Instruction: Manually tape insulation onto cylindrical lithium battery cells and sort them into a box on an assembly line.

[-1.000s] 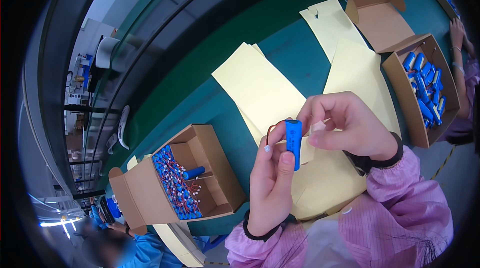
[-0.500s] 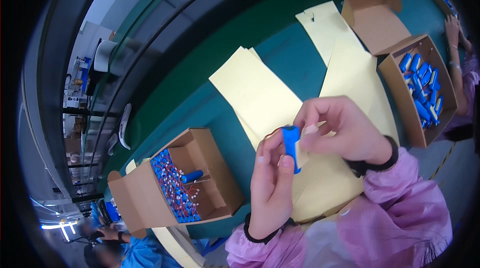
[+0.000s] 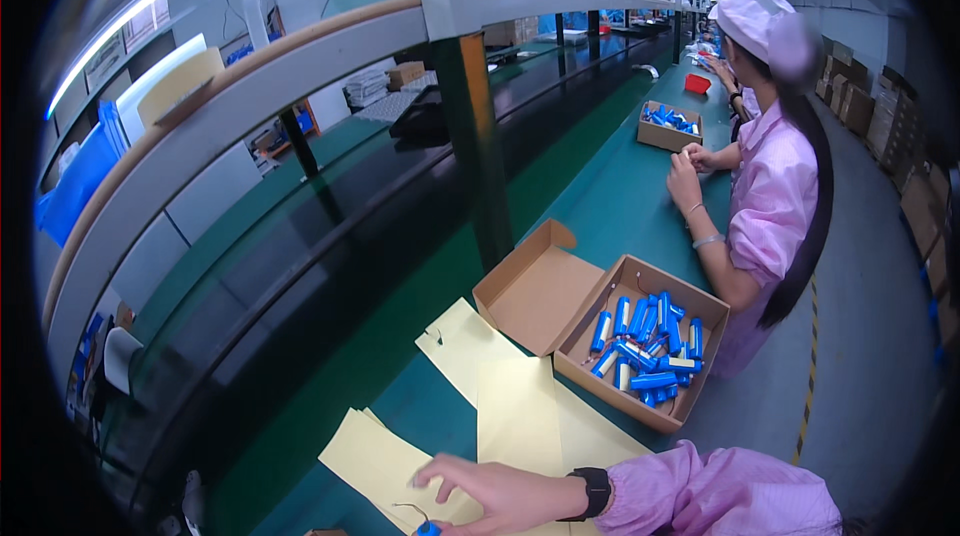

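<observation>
My right hand [image 3: 490, 496] reaches in at the lower edge, above the pale yellow sheets, a black band at its wrist. Its fingers are bent and spread apart, with nothing visible between them. Just under it, the top end of a blue cylindrical battery pack [image 3: 428, 528] with a thin dark wire pokes up at the picture's bottom rim. Whether the thumb touches that pack cannot be made out. My left hand is outside the picture.
An open cardboard box [image 3: 640, 416] of blue battery packs stands right of the yellow sheets [image 3: 515, 416] on the green table [image 3: 600, 206]. Beyond it a co-worker in pink [image 3: 765, 186] sits by a smaller box [image 3: 665, 136]. A metal post [image 3: 465, 106] rises along the far side.
The view has swung up and to the right, bringing the co-worker in. My right hand's fingers have come apart from their pinch at the battery pack. My left hand has left the picture.
</observation>
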Available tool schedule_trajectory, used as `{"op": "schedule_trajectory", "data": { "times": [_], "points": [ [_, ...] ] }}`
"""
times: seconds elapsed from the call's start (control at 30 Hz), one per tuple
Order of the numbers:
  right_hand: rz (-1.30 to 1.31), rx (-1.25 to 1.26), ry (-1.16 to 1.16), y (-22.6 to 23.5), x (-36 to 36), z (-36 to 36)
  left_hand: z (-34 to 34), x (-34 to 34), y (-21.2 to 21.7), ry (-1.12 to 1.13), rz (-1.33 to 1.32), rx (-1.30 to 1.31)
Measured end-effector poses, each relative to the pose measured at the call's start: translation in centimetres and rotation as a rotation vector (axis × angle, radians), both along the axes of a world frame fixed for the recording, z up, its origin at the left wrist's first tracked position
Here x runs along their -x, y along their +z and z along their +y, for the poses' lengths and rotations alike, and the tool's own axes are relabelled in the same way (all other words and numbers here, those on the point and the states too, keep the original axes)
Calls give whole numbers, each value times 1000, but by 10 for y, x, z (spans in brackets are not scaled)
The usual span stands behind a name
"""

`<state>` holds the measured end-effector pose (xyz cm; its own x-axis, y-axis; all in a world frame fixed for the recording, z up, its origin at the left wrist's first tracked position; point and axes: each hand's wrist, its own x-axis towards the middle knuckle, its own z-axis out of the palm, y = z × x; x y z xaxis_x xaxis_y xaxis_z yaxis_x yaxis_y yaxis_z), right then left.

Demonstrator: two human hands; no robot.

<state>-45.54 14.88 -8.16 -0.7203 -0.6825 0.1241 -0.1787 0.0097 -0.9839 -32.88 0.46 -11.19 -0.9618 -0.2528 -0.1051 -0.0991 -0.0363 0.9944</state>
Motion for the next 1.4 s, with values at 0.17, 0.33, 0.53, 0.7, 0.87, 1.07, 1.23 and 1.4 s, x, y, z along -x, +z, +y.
{"op": "schedule_trajectory", "data": {
  "times": [0.17,0.33,0.53,0.7,0.87,1.07,1.23,1.4],
  "points": [
    [310,2,212,-3,4,-2,13,-2,11,233,-97,-229],
    [496,137,237,12,-2,-3,11,-12,-17,427,46,392],
    [605,150,292,13,-13,1,8,-18,-2,240,-73,-197],
    [685,97,196,30,-22,25,21,-14,46,27,49,-204],
    [577,48,82,48,-19,67,22,-22,50,-262,214,18],
    [484,2,-252,35,-4,104,28,-22,52,-141,175,-36],
    [365,30,-316,24,-8,127,19,-28,48,-154,29,-3],
    [197,22,-473,35,-13,143,20,-31,49,-207,95,244]
  ]
}}
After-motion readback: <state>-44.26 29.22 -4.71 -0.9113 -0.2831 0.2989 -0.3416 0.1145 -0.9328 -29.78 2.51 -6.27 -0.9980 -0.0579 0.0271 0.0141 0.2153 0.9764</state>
